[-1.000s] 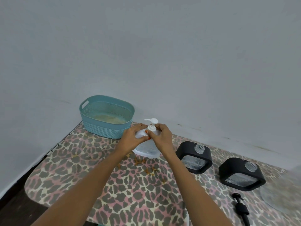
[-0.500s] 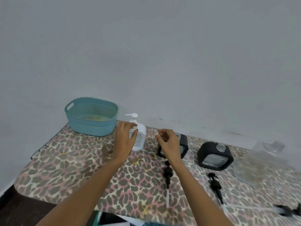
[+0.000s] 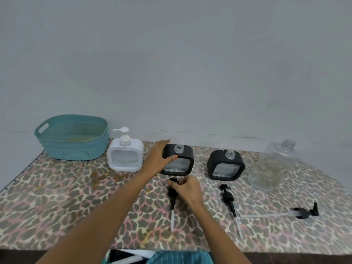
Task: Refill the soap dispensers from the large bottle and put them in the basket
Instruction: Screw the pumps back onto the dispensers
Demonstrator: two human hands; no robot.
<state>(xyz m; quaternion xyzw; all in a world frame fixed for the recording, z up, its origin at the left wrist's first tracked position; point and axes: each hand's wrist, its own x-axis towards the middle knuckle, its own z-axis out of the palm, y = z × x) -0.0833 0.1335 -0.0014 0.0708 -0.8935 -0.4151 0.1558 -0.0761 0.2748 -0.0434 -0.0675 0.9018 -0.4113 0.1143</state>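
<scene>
A white soap dispenser with its pump on stands beside the teal basket at the back left. My left hand grips the left side of a black dispenser with an uncapped neck. In front of it my right hand pinches the head of a black pump lying on the table. A second uncapped black dispenser stands to the right. The large clear bottle, uncapped, is at the far right.
Two more black pumps lie on the leopard-print tablecloth: a pump in front of the second dispenser and another pump at the far right. Brownish specks dot the cloth near the white dispenser. A grey wall stands behind.
My left hand let go of the white dispenser and moved right onto the black one. My right hand dropped to the pump on the table. The view swung right.
</scene>
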